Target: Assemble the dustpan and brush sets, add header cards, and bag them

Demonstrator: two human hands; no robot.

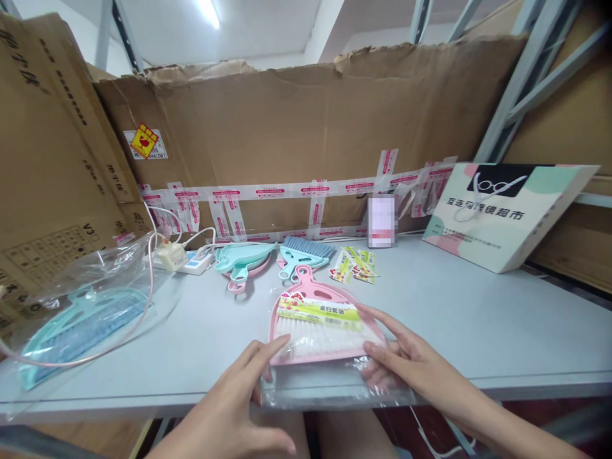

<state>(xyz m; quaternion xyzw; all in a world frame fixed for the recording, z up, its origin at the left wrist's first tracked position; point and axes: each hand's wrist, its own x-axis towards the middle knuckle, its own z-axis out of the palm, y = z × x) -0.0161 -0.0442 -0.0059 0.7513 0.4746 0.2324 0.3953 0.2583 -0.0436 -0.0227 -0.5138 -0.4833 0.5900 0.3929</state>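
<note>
A pink dustpan with a white brush and a yellow-green label card lies on the grey table near its front edge. Its wide end sits in the mouth of a clear plastic bag. My left hand touches the bag and the dustpan's left corner with its fingertips. My right hand rests on the dustpan's right edge and on the bag, fingers spread. Neither hand grips anything firmly.
Behind lie stacked teal and pink dustpans, a teal brush and several label cards. At left are a bagged teal dustpan set, a power strip and a cable. A paper bag leans at right. Cardboard walls surround the table.
</note>
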